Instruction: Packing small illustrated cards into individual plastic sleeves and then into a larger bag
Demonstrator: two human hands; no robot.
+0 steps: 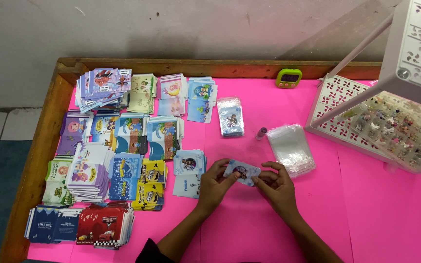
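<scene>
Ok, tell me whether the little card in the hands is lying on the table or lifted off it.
Lifted: the card is pinched between the left hand and right hand, above the pink table.

Bare forearms, possibly dark sleeve edge

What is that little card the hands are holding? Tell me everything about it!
The small card is a light blue rectangle with a cartoon picture on it, too small to make out. It looks like thin paper or card, perhaps inside a clear sleeve, though that is hard to tell. It is held roughly flat, slightly tilted, just above the pink table. The left hand pinches its left end and the right hand pinches its right end. A stack of clear plastic sleeves lies just behind it.
</scene>
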